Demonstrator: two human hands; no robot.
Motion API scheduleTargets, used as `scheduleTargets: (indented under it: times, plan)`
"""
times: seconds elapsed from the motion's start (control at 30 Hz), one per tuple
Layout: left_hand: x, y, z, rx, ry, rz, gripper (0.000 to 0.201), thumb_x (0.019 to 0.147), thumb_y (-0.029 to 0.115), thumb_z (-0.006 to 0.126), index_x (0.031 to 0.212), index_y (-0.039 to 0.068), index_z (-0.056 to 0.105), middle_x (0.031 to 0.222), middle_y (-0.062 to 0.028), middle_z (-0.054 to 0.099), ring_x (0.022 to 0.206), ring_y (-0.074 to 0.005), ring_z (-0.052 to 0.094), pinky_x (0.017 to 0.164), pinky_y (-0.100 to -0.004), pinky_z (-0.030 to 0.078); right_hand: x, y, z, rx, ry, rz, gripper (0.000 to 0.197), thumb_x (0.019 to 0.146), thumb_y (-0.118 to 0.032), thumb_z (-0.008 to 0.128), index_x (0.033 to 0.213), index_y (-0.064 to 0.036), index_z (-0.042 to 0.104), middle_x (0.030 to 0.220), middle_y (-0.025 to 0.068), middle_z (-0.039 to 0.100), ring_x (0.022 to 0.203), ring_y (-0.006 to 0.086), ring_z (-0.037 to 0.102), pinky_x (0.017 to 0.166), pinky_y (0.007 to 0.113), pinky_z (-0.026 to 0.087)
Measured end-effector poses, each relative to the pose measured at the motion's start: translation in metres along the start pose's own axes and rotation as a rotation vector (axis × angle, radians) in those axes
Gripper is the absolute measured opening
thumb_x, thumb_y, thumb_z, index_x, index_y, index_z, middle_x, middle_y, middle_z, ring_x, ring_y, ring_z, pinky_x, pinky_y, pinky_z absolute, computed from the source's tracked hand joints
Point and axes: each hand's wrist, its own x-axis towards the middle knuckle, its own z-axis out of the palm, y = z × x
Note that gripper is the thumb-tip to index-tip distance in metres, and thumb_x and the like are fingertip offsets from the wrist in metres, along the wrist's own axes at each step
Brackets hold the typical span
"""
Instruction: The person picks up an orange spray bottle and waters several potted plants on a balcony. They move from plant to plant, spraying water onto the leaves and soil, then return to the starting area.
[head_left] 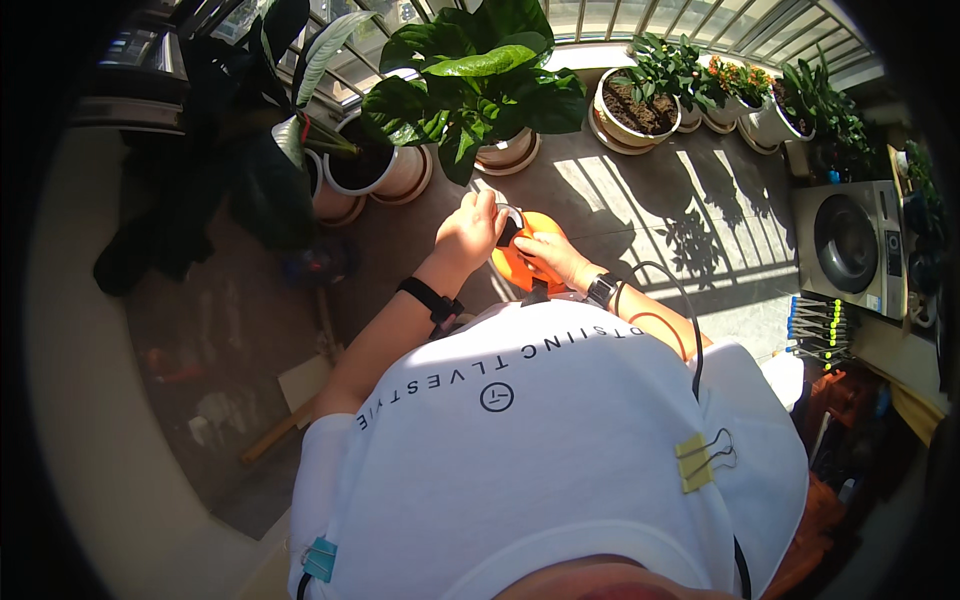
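Shirt cloth lies closest to the camera; past it, an orange container sits in front of the chest, over the grey floor. The right grip is closed on its right side; the left grip curls beside its dark part, pinch unclear. Likely light, stiff, slick plastic, it probably handles best held round the body, steadied near the top.

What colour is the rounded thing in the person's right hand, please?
The rounded thing is mostly orange, showing best in the head view.
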Motion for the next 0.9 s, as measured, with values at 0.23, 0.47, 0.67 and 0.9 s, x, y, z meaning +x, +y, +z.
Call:
scheduleTargets:
  times: [0.23, 0.47, 0.67, 0.9]
  plan:
    - [0.024, -0.003, -0.050, -0.038, 0.164, 0.201, 0.022, 0.083, 0.022, 0.071, 0.089, 0.007, 0.056, 0.072, -0.0082, 0.057, 0.065, -0.0266, 0.060, 0.056, -0.0349, 0.049, 0.007, -0.007, -0.003, 0.001, -0.058, -0.023, 0.038, 0.091, -0.040, 0.061, 0.099, -0.0029, 0.061, 0.087, 0.0039, 0.062, 0.077, 0.0111, 0.059, 0.069, 0.025, 0.047]
    - [0.037, 0.014, -0.096, -0.151, 0.344, 0.177, 0.015, 0.082, 0.013, 0.067, 0.079, 0.005, 0.055, 0.072, -0.0114, 0.052, 0.062, -0.0305, 0.056, 0.056, -0.0374, 0.047, 0.004, -0.012, 0.009, 0.089, -0.138, 0.074, 0.032, 0.089, -0.034, 0.065, 0.104, -0.0060, 0.061, 0.089, 0.0025, 0.061, 0.083, 0.0108, 0.056, 0.075, 0.026, 0.046]
    - [-0.001, 0.008, -0.033, -0.039, 0.055, 0.098, 0.020, 0.089, 0.024, 0.065, 0.095, 0.007, 0.057, 0.083, -0.0130, 0.056, 0.073, -0.0334, 0.061, 0.063, -0.0407, 0.051, -0.009, -0.006, 0.013, 0.107, -0.235, 0.104, 0.037, 0.092, -0.030, 0.061, 0.120, -0.0084, 0.055, 0.099, 0.0033, 0.058, 0.087, 0.0108, 0.053, 0.072, 0.025, 0.043]
    - [-0.016, 0.006, -0.049, 0.119, -0.217, 0.043, 0.024, 0.091, 0.029, 0.060, 0.104, 0.009, 0.058, 0.086, -0.0100, 0.062, 0.077, -0.0334, 0.065, 0.065, -0.0411, 0.053, -0.002, 0.005, 0.020, 0.132, -0.280, 0.025, 0.029, 0.092, -0.028, 0.060, 0.110, -0.0066, 0.057, 0.088, 0.0029, 0.058, 0.074, 0.0106, 0.053, 0.064, 0.026, 0.043]
